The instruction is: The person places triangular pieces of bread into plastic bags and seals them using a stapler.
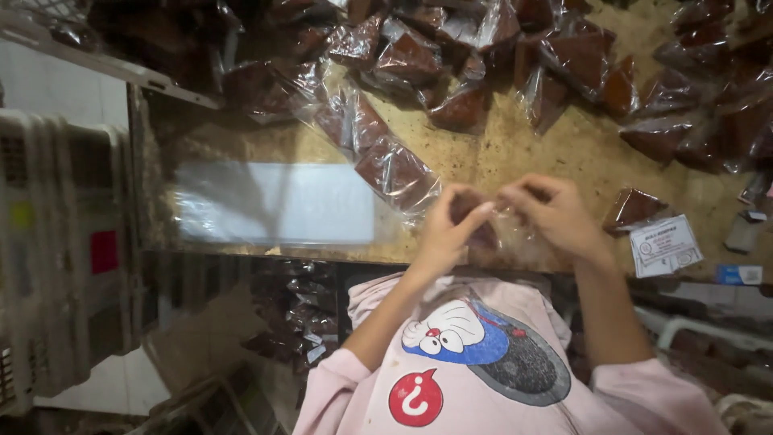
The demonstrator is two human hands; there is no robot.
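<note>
Head view looking straight down: both hands meet over the near edge of the bench (523, 153), working on one small clear packet (491, 234) with a dark brown block inside. The packet sits between the two hands, partly hidden by them, so its long axis is hard to call; it looks to run roughly 9 to 3 o'clock, with crinkly loose plastic trailing off toward 4 o'clock.

The left hand (447, 229) has its fingers (475, 216) curled and pinching the packet's left end, thumb pressed against fingertip. The right hand (555, 213) does the same from the 3 o'clock side, fingers bunched tight on the plastic.

The bench is a worn, speckled tan board. At 12 o'clock a big heap of filled brown packets (451, 64) spreads across it. A strip of joined packets (386, 157) lies at 10 o'clock, a white sheet (274, 201) under plastic at 9, and a lone packet (632, 208) with a paper label (664, 246) at 3. Pale plastic crates (56, 242) stand far left. Light is dim.
</note>
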